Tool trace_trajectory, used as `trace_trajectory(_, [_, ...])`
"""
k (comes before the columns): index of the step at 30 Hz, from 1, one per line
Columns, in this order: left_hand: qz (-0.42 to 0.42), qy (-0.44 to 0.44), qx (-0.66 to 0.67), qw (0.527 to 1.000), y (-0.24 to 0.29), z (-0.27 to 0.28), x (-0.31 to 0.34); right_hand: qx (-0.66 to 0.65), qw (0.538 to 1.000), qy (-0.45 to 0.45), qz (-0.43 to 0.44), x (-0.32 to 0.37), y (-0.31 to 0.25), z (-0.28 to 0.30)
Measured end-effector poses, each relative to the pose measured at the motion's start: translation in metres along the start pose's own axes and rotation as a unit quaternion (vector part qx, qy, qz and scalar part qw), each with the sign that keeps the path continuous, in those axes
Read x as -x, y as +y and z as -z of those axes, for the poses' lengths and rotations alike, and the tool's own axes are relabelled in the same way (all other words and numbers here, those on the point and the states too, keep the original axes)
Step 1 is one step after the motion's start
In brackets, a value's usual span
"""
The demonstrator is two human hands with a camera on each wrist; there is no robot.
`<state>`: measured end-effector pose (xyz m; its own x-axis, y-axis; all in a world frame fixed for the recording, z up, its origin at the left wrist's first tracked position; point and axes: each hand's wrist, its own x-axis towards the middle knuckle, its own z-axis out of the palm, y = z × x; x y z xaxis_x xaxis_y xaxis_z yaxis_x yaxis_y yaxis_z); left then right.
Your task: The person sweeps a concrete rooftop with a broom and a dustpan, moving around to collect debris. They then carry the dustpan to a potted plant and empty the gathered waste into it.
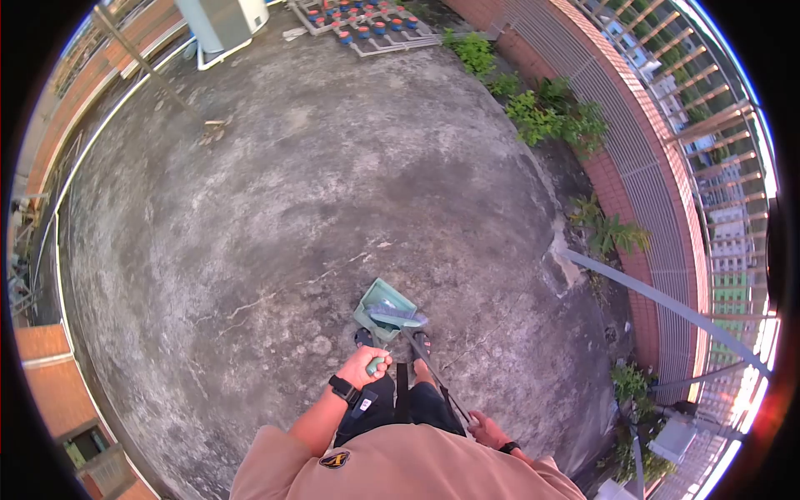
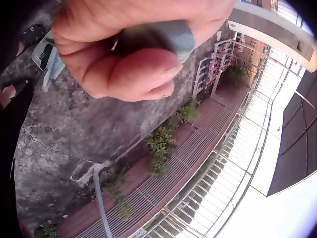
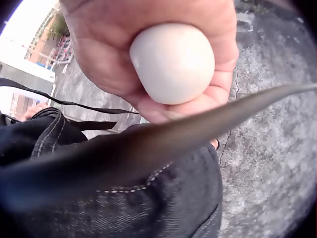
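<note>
My left hand [image 1: 365, 367] grips the green-tipped handle [image 1: 376, 366] of a long-handled dustpan, its fingers curled round it in the left wrist view. The pale green dustpan [image 1: 372, 294] sits on the concrete just in front of the feet. My right hand [image 1: 487, 430], low beside the right hip, holds a broom by the top of its stick [image 1: 439, 381]. A white rounded knob [image 3: 173, 64] caps that stick in the palm. At the lower end, the broom's bluish-purple head [image 1: 400, 317] lies across the inside of the dustpan. Dark bits inside the pan are too small to identify.
Stained, cracked concrete floor [image 1: 292, 192] spreads all round. Leafy plants [image 1: 533, 117] grow along the brick wall and railing at right, where a slanting metal pole [image 1: 658, 296] meets the floor. A rack with red and blue caps [image 1: 375, 29] stands at the far end.
</note>
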<state>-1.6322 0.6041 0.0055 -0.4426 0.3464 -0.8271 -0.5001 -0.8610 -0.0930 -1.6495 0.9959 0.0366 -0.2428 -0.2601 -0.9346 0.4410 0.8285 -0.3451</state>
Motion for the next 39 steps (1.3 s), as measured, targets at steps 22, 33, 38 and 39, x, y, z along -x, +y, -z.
trace_trajectory(22, [0.104,0.109,-0.299,0.942,-0.025,-0.189,-0.074,-0.257,0.92,0.281,0.091,-0.106,0.077,0.289])
trace_trajectory(33, [0.141,0.106,-0.344,0.922,-0.036,-0.273,-0.187,-0.21,0.966,0.145,0.036,-0.106,0.083,0.201])
trace_trajectory(38, [0.153,0.114,-0.338,0.922,-0.019,-0.294,-0.196,-0.311,0.948,-0.039,0.051,-0.04,0.061,0.187])
trace_trajectory(39, [0.163,0.109,-0.334,0.922,-0.014,-0.294,-0.196,-0.307,0.95,-0.035,0.051,-0.031,0.056,0.19])
